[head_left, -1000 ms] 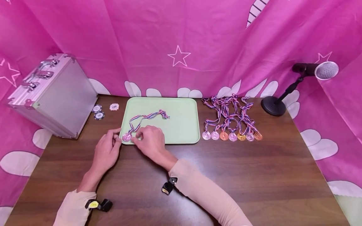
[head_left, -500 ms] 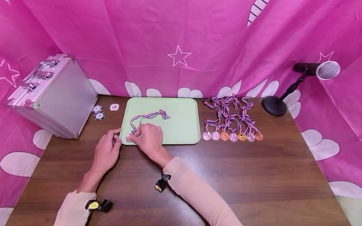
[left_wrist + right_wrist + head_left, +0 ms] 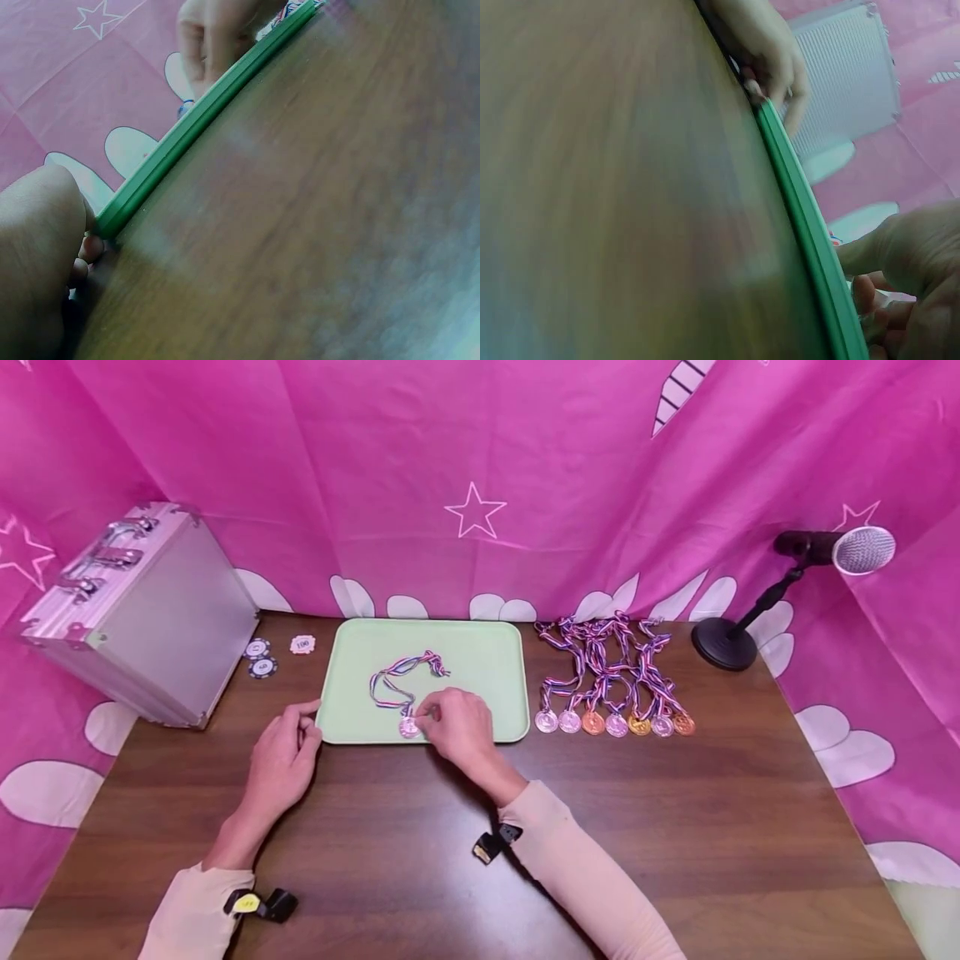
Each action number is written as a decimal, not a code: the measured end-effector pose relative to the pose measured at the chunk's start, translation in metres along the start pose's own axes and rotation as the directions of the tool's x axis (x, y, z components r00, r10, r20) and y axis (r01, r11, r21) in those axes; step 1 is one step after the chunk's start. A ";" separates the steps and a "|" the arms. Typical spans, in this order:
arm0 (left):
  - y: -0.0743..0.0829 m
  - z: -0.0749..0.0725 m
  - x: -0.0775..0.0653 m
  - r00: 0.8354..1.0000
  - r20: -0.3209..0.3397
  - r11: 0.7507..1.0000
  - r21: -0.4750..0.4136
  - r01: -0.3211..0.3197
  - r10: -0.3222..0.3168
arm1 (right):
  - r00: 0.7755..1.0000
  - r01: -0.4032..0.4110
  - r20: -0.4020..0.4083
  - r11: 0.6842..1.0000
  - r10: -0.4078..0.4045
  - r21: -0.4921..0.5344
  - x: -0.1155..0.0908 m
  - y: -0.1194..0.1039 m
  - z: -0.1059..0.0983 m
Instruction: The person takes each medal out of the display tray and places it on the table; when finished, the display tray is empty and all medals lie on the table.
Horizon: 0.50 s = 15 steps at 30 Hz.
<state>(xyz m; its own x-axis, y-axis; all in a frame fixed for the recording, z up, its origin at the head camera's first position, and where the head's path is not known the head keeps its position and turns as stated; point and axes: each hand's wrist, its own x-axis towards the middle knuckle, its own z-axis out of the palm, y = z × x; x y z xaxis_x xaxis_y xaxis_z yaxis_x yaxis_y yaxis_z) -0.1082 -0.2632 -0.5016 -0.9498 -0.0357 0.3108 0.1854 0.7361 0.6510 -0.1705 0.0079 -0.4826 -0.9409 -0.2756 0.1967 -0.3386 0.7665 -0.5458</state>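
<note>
A light green tray (image 3: 480, 710) lies on the wooden table. Inside it, near the front rim, is a silvery-pink medal (image 3: 408, 727) on a red, white and blue ribbon (image 3: 386, 681), which loops back to a knotted end. My right hand (image 3: 457, 727) pinches the medal at its right edge with thumb and forefinger. At the tray's front left corner, my left hand (image 3: 287, 752) holds the rim, fingers curled about the corner. The left wrist view shows that corner beside the left hand (image 3: 37, 232). In the right wrist view, the right hand (image 3: 911, 270) hides the medal.
Right of the tray, several ribboned medals (image 3: 594, 722) lie in a row, ribbons heaped behind. A microphone (image 3: 862, 550) on a stand (image 3: 726, 643) is at the back right. A silver case (image 3: 161, 618) and several poker chips (image 3: 263, 667) sit at the left.
My right hand has slid the medal rightward along the tray's front, from the left corner to near the middle; the ribbon's front part followed. The left hand stays at the corner.
</note>
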 end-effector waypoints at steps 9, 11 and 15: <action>0.001 -0.001 0.001 1.000 0.018 1.000 0.001 0.019 -0.019 | 0.998 -0.046 0.053 0.998 0.044 0.045 -0.006 0.049 -0.026; 0.001 -0.001 0.001 1.000 0.015 1.000 0.000 0.019 -0.019 | 0.998 -0.045 0.039 0.999 0.044 0.026 -0.005 0.065 -0.018; 0.001 0.000 0.001 1.000 0.012 1.000 -0.003 0.017 -0.017 | 0.999 -0.044 0.019 0.999 0.044 0.016 -0.003 0.084 -0.008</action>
<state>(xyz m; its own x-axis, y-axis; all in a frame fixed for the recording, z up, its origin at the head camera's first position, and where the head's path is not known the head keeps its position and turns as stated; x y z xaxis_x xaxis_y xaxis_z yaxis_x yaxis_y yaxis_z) -0.1093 -0.2626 -0.5003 -0.9558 -0.0400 0.2914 0.1700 0.7334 0.6582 -0.1964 0.0775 -0.5227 -0.9547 -0.2526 0.1572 -0.2967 0.7684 -0.5671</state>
